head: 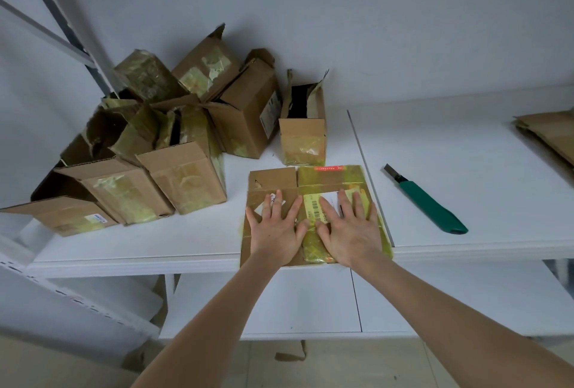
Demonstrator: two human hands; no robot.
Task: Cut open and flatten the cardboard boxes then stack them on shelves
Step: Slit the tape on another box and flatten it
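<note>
A flattened cardboard box [323, 177] with yellowish tape and a white label lies at the front edge of the white shelf [466, 151]. My left hand [275, 227] and my right hand [349, 229] press flat on it side by side, fingers straight and spread. A green-handled utility knife [430, 202] lies on the shelf to the right of the box, blade out and pointing away from me. A small open box [302, 136] stands upright just behind the flattened one.
Several opened, taped cardboard boxes [149, 145] are piled at the back left of the shelf. Flattened cardboard [549, 132] lies at the far right edge. A lower shelf [435, 300] shows below, and a metal upright [71, 30] rises at the left.
</note>
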